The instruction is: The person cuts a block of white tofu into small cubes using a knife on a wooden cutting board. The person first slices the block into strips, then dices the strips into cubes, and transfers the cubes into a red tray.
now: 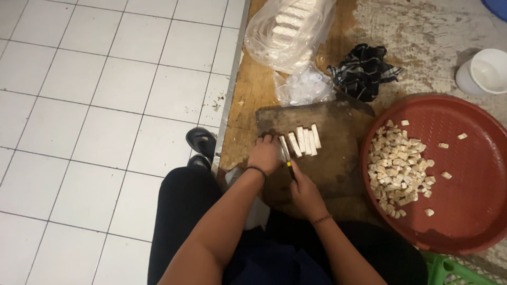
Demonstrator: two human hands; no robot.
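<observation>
Between the left hand (265, 154), pressing the cutting board (338, 158), and right hand (303, 191) gripping a knife (285, 154), pale strips (303, 141) lie uncut; right of them, cubes (398, 169) already fill a red tray (465, 200).

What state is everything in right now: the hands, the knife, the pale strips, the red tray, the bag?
Left hand: pressed on the cutting board.
Right hand: gripping the knife.
Pale strips: sliced, lying side by side.
Red tray: partly filled with cubes.
Plastic bag: open, blocks inside.
Checked cloth: crumpled.
White container: upright.
</observation>
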